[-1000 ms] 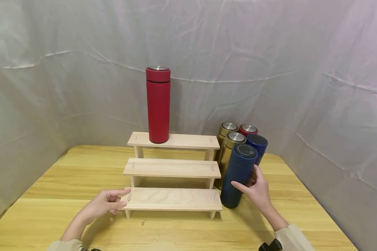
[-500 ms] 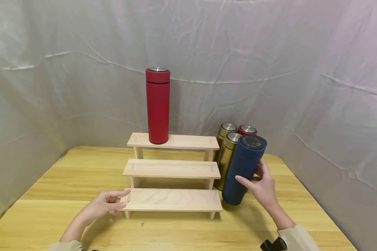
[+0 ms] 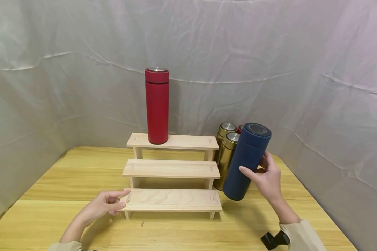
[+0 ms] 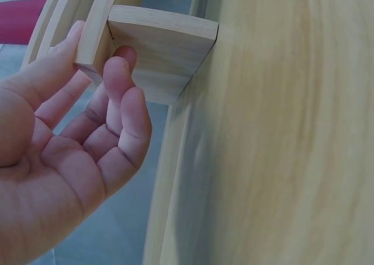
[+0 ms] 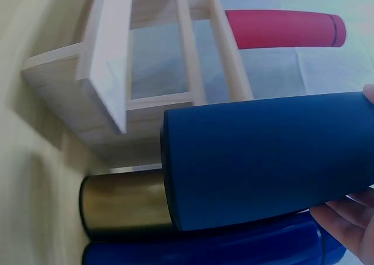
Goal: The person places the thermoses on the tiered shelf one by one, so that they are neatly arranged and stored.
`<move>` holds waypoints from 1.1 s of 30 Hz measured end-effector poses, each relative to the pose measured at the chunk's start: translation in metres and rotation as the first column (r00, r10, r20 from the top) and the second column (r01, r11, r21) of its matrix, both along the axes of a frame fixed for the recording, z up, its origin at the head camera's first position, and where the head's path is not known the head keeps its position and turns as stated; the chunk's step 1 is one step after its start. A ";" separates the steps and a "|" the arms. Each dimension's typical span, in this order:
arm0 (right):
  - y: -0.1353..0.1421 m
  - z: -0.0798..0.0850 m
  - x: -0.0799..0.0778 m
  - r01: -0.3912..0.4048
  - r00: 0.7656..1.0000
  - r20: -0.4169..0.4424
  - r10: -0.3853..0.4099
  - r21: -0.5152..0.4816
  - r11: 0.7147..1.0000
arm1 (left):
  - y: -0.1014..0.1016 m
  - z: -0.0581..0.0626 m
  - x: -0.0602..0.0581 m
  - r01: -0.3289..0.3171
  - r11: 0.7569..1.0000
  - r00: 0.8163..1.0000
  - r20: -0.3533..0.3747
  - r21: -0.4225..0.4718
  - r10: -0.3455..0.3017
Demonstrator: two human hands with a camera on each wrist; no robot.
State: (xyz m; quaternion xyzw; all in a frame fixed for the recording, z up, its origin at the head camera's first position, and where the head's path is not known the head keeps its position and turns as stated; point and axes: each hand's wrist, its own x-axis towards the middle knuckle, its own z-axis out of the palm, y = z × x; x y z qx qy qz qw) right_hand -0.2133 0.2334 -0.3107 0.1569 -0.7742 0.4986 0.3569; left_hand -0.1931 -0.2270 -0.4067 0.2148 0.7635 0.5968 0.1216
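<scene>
My right hand (image 3: 265, 177) grips a dark blue thermos (image 3: 246, 160) around its side. The thermos leans to the right, its base raised off the table. My left hand (image 3: 104, 205) pinches the left end of the bottom step of a three-tier wooden display stand (image 3: 172, 199). In the left wrist view the fingers (image 4: 133, 125) curl beneath the board's end. A tall red thermos (image 3: 157, 108) stands upright on the top step, left of its middle. Just behind the held thermos, two gold thermoses (image 3: 225, 162) stand beside the stand's right end.
Another red thermos (image 3: 240, 128) is mostly hidden behind the held one. A brighter blue thermos (image 5: 204, 246) shows in the right wrist view. The wooden table (image 3: 66, 188) has a grey cloth backdrop (image 3: 81, 87) behind it and at both sides.
My right hand has raised the dark blue thermos off the table and moved it up and to the right, hiding more of the bottles behind. My left hand stays on the stand.
</scene>
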 end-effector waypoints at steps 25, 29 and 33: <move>-0.020 0.028 -0.009 -0.043 0.999 -0.005 0.043 -0.033 0.999 | 0.000 0.001 0.000 -0.016 1.000 1.000 0.010 -0.008 0.016; -0.027 0.034 -0.010 -0.056 0.998 -0.013 0.056 -0.040 0.998 | 0.000 0.001 0.000 -0.012 1.000 1.000 0.007 -0.006 0.012; -0.041 0.050 -0.003 -0.058 0.998 -0.013 0.058 -0.031 0.998 | -0.001 0.000 0.000 -0.007 1.000 1.000 0.007 0.003 0.007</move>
